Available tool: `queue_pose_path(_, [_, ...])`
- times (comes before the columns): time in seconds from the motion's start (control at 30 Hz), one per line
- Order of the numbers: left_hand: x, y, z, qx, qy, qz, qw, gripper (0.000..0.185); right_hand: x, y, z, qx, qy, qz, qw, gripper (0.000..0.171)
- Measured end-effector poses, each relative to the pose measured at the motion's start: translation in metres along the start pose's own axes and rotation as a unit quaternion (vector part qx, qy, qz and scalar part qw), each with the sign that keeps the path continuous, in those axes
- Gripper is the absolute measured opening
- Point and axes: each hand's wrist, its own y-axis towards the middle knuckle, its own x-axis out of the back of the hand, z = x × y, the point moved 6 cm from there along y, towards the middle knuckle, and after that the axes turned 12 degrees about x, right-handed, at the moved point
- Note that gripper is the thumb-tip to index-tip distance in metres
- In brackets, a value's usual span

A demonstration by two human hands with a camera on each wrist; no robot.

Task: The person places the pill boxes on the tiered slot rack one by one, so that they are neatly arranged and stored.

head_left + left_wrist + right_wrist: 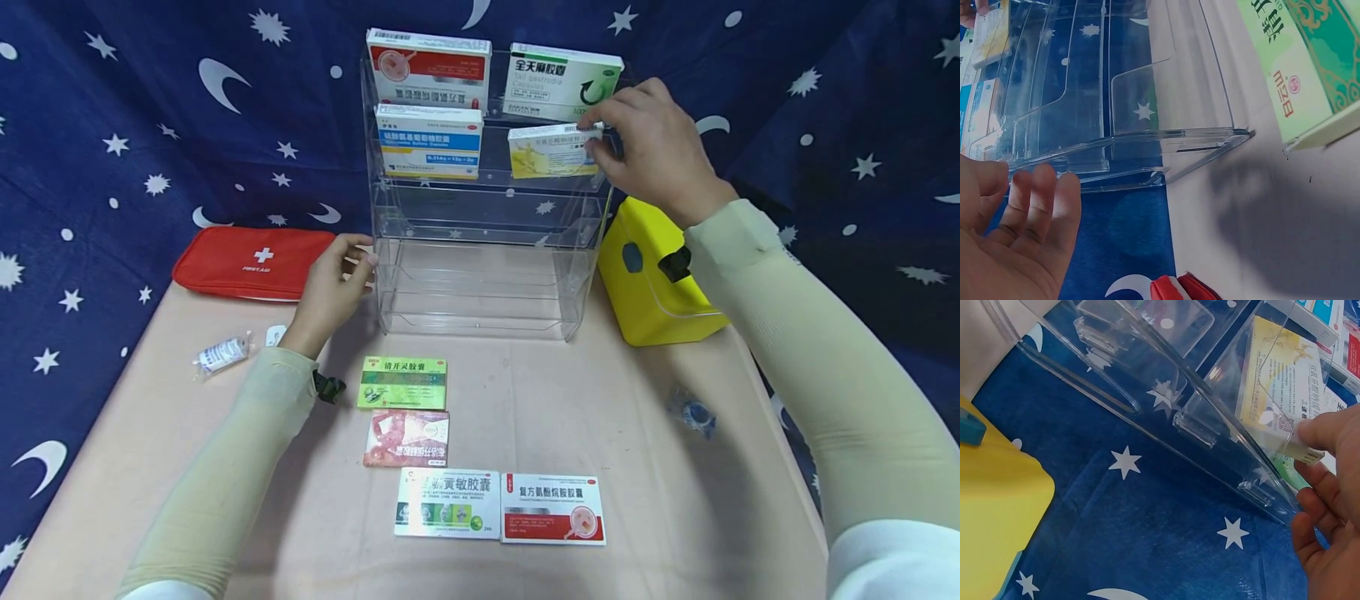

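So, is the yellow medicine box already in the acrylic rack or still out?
In. The yellow medicine box stands upright on the acrylic rack's second tier; the right hand pinches its corner.

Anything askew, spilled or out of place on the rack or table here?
Little stands out. The yellow box sits slightly tilted in the rack, but the right hand is pinching its end. Boxes on the table lie flat; a small wrapped roll lies loose at the left.

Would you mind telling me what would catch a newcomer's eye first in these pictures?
First the clear tiered rack at the back of the table, where the right hand pinches a yellow box on its second tier. The left hand rests against the rack's left side. Four medicine boxes lie flat in front, a red first-aid pouch lies left, and a yellow case stands right.
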Motion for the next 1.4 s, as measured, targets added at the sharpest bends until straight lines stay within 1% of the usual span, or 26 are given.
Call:
queue_pose_path(0.1, [0.000, 0.000, 0.000, -0.002, 0.001, 0.000, 1.0000, 0.033, -0.001, 0.000, -0.001, -0.001, 0.002, -0.004, 1.000, 0.030])
queue_pose_path(0.27, [0.000, 0.000, 0.000, -0.002, 0.001, 0.001, 1.0000, 0.033, -0.002, -0.001, 0.000, -0.014, 0.016, -0.009, 1.000, 0.032])
queue_pose_path(0.37, [0.001, 0.000, -0.001, -0.003, 0.001, 0.001, 1.0000, 0.032, 0.000, -0.006, 0.009, -0.006, 0.037, -0.029, 0.999, 0.031])
queue_pose_path(0.43, [0.001, 0.000, 0.000, -0.003, 0.003, -0.001, 1.0000, 0.032, 0.000, -0.013, 0.018, 0.007, 0.063, -0.053, 0.997, 0.029])
queue_pose_path(0.5, [0.002, 0.000, 0.001, -0.003, 0.003, -0.002, 1.0000, 0.031, -0.005, -0.023, 0.029, 0.023, 0.100, -0.078, 0.992, 0.026])
queue_pose_path(0.57, [0.001, 0.001, 0.002, -0.001, 0.001, 0.000, 1.0000, 0.032, -0.015, -0.037, 0.041, 0.032, 0.146, -0.094, 0.984, 0.023])
queue_pose_path(0.63, [0.000, 0.001, 0.003, 0.001, 0.000, 0.003, 1.0000, 0.032, -0.032, -0.054, 0.055, 0.034, 0.190, -0.094, 0.977, 0.022])
queue_pose_path(0.7, [-0.001, 0.001, 0.003, 0.002, 0.000, 0.006, 1.0000, 0.033, -0.052, -0.070, 0.071, 0.028, 0.230, -0.072, 0.970, 0.022])
queue_pose_path(0.8, [-0.001, 0.001, 0.002, 0.003, 0.002, 0.008, 1.0000, 0.033, -0.087, -0.090, 0.102, 0.007, 0.281, -0.003, 0.960, 0.027])
queue_pose_path(0.87, [0.000, 0.001, 0.001, 0.003, 0.003, 0.008, 1.0000, 0.033, -0.110, -0.099, 0.125, -0.009, 0.315, 0.054, 0.947, 0.031])
queue_pose_path(0.93, [0.001, 0.002, 0.000, 0.003, 0.007, 0.008, 0.9999, 0.033, -0.130, -0.106, 0.146, -0.020, 0.347, 0.103, 0.932, 0.034])
queue_pose_path(1.03, [0.002, 0.002, 0.000, 0.005, 0.013, 0.008, 0.9999, 0.032, -0.155, -0.112, 0.169, -0.023, 0.382, 0.151, 0.911, 0.039])
queue_pose_path(1.13, [0.002, 0.003, -0.001, 0.006, 0.015, 0.011, 0.9998, 0.033, -0.172, -0.114, 0.183, -0.022, 0.401, 0.173, 0.899, 0.044])
queue_pose_path(1.23, [0.002, 0.003, -0.001, 0.006, 0.011, 0.007, 0.9999, 0.032, -0.186, -0.113, 0.191, -0.009, 0.411, 0.185, 0.893, 0.051])
queue_pose_path(1.3, [0.003, 0.002, -0.002, 0.005, 0.011, 0.002, 0.9999, 0.031, -0.192, -0.111, 0.195, 0.003, 0.412, 0.189, 0.891, 0.056])
queue_pose_path(1.4, [0.003, 0.002, -0.002, 0.006, 0.011, 0.002, 0.9999, 0.031, -0.197, -0.107, 0.200, 0.014, 0.410, 0.190, 0.892, 0.061])
